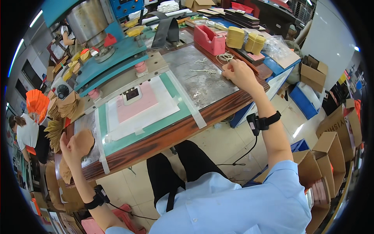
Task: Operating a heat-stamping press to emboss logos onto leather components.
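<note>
My left hand (71, 155) is at the left end of the worktable, fingers curled beside a tan cut piece (85, 142); I cannot make out whether they grip anything. My right hand (238, 75) is closed at the right edge of the metal plate (200, 89), near pale cords (224, 57); whatever its fingertips hold is hidden. Between my hands, a pink sheet (132, 110) lies on white paper (168, 102) over a green board (117, 142), with a small white-framed dark piece (131, 95) on top. A teal press (111, 66) stands just behind.
Tan stacks (66, 107), a pink holder (208, 39) and yellow bundles (255, 43) line the table (163, 144). Cardboard boxes (327, 163) and blue bins (302, 101) stand right of me. A person (25, 136) is at left, another person (66, 37) behind the press.
</note>
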The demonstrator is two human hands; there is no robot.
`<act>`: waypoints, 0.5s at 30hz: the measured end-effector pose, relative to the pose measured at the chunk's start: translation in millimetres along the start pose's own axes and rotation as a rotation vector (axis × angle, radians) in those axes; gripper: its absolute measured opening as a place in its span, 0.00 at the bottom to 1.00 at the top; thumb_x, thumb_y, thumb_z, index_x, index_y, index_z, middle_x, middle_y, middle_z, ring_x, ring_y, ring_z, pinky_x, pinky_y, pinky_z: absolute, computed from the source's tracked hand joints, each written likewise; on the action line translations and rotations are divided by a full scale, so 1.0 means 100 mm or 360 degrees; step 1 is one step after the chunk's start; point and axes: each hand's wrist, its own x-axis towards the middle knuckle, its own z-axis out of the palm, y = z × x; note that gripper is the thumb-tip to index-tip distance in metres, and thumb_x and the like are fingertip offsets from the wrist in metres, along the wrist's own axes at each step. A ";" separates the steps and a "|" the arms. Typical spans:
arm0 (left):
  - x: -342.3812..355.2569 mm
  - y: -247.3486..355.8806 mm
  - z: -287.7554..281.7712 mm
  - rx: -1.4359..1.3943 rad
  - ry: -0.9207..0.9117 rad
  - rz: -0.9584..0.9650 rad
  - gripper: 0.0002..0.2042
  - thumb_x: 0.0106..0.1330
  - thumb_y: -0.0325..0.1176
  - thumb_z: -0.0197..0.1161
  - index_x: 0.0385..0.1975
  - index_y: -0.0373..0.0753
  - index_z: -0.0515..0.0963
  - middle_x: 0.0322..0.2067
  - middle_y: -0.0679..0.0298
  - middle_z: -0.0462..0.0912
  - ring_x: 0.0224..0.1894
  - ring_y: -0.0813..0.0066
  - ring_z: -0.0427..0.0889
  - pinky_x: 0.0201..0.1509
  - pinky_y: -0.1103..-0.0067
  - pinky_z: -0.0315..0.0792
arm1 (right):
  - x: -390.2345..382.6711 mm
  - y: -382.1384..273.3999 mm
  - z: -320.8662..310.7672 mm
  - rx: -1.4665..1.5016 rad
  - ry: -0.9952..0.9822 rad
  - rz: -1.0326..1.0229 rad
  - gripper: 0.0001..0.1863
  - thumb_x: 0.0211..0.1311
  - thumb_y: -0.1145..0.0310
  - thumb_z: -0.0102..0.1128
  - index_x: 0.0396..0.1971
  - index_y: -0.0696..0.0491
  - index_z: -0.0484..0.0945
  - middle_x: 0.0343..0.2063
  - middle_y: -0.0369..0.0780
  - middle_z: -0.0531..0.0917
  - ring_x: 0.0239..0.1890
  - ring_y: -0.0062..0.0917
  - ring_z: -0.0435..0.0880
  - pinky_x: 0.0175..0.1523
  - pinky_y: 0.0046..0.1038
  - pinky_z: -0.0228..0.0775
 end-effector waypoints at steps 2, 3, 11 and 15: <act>-0.04 0.05 0.06 -0.0006 -0.0161 0.0078 0.19 0.66 0.32 0.55 0.54 0.30 0.66 0.53 0.57 0.71 0.52 0.70 0.73 0.56 0.80 0.65 | 0.00 0.21 0.04 0.0132 -0.0037 0.0019 0.13 0.50 0.63 0.62 0.27 0.58 0.75 0.29 0.44 0.79 0.37 0.38 0.78 0.42 0.35 0.69; -0.08 0.11 0.10 -0.0007 -0.0243 0.0116 0.20 0.66 0.32 0.55 0.55 0.30 0.66 0.54 0.56 0.70 0.53 0.69 0.72 0.57 0.79 0.64 | -0.02 0.29 0.07 0.0258 -0.0001 -0.0039 0.13 0.50 0.62 0.62 0.27 0.58 0.76 0.28 0.45 0.79 0.35 0.38 0.78 0.41 0.35 0.69; -0.67 0.82 0.62 0.0136 -0.0651 0.0406 0.13 0.62 0.28 0.57 0.46 0.35 0.72 0.57 0.55 0.67 0.60 0.60 0.64 0.62 0.70 0.59 | -0.08 0.42 0.24 0.0012 -0.0004 0.0109 0.13 0.50 0.64 0.61 0.29 0.60 0.76 0.30 0.47 0.79 0.38 0.37 0.79 0.43 0.34 0.70; -0.79 0.93 0.70 0.0067 -0.0769 0.0368 0.12 0.61 0.26 0.56 0.44 0.37 0.73 0.57 0.55 0.67 0.56 0.61 0.68 0.57 0.72 0.64 | -0.08 0.45 0.26 0.0032 0.0075 0.0147 0.16 0.49 0.61 0.63 0.34 0.57 0.77 0.40 0.47 0.78 0.44 0.38 0.77 0.48 0.34 0.68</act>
